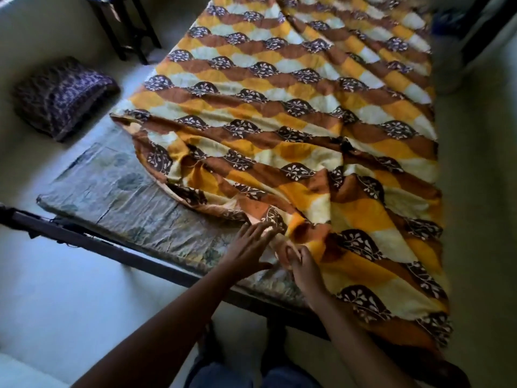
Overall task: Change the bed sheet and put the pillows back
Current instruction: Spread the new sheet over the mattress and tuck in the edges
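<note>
Orange-brown sheet [293, 113] bunched under right hand [303, 271], left hand [249, 247] beside

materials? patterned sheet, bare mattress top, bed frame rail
Sheet: thin woven cloth, likely cotton, matte; it creases and bunches softly by the right hand.
Mattress top: printed fabric ticking, faded with a slight sheen; fine wrinkles show.
Frame rail: dark, rigid, straight bar; painted metal or wood, cannot tell which.
</note>
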